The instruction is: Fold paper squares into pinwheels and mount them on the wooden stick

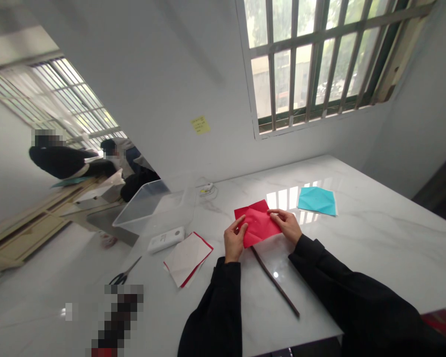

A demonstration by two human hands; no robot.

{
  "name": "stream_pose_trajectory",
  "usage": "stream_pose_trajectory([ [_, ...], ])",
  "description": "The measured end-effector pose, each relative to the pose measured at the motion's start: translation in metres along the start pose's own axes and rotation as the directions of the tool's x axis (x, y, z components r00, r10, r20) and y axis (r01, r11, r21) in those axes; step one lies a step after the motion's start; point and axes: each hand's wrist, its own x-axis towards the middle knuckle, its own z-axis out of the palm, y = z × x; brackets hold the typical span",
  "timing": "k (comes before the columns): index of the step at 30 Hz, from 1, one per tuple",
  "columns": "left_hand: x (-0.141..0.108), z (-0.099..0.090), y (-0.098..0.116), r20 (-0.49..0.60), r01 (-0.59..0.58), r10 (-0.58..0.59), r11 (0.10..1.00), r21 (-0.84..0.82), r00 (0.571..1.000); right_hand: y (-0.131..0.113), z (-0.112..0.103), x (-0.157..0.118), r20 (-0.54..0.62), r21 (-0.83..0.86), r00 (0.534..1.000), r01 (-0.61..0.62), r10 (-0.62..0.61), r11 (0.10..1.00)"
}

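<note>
A creased red paper sheet (pixel 260 225) is held between my two hands above the white marbled table. My left hand (pixel 235 239) pinches its left edge, thumb on top. At the right edge, my right hand (pixel 288 225) grips it between thumb and fingers. A thin dark brown stick (pixel 275 282) lies on the table below the sheet, its upper end hidden under the paper. To the left is a stack of white and red paper (pixel 189 259). Blue paper (pixel 317 200) lies flat at the right, beyond my right hand.
Scissors (pixel 124 275), a white device (pixel 166 240) and a clear plastic bin (pixel 152 203) are on the left. A yellow note (pixel 200 125) is stuck to the wall. Two people sit in the left background. The table's (pixel 375 218) back edge meets the wall.
</note>
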Motion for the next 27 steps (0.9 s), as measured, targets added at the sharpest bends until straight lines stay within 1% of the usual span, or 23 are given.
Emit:
stream_pose_trajectory([
  [2,-0.001,0.0,0.002,-0.03,-0.019,0.021,0.998,0.058,0.999,0.001,0.0,0.001,0.023,0.059,1.0,0.0,-0.001,0.998],
  [4,-0.001,-0.001,0.004,-0.047,-0.018,0.023,0.995,0.094,0.999,0.003,0.001,0.001,0.037,0.076,0.999,0.014,-0.017,0.997],
  [8,-0.001,-0.001,0.004,-0.042,0.008,-0.005,0.999,0.053,0.999,0.005,0.0,0.002,0.021,0.012,0.999,0.026,-0.026,1.0],
  [10,0.0,-0.001,0.004,-0.046,0.002,0.0,0.999,0.046,0.999,0.003,-0.002,0.002,0.036,0.0,0.999,0.016,-0.016,1.0],
  [14,0.001,-0.004,0.003,-0.1,-0.016,0.024,0.997,0.076,0.995,-0.005,-0.002,-0.001,0.092,0.02,0.995,0.045,-0.046,0.999],
  [17,0.004,-0.005,-0.002,-0.158,-0.038,0.05,0.996,0.075,0.986,-0.008,0.002,-0.004,0.134,0.026,0.989,0.064,-0.067,0.998],
  [18,0.005,-0.006,-0.004,-0.183,-0.038,0.048,0.998,0.059,0.982,-0.008,0.003,-0.005,0.147,0.022,0.987,0.062,-0.064,0.998],
  [20,0.006,-0.006,-0.008,-0.218,-0.006,0.008,1.0,0.011,0.976,-0.007,0.006,-0.007,0.185,0.002,0.981,0.05,-0.049,0.999],
  [22,0.005,-0.004,-0.01,-0.219,0.031,-0.03,1.0,-0.002,0.975,-0.005,0.008,-0.009,0.234,-0.042,0.971,0.052,-0.041,0.998],
  [23,0.005,-0.004,-0.009,-0.204,0.034,-0.029,0.999,0.023,0.979,-0.004,0.009,-0.009,0.244,-0.072,0.969,0.066,-0.047,0.995],
  [25,0.002,-0.002,-0.006,-0.168,0.01,0.009,0.994,0.11,0.986,-0.003,0.01,-0.01,0.211,-0.14,0.975,0.108,-0.077,0.984],
  [27,-0.002,0.0,0.0,-0.145,-0.016,0.043,0.983,0.182,0.989,-0.003,0.009,-0.009,0.142,-0.221,0.985,0.128,-0.098,0.967],
])
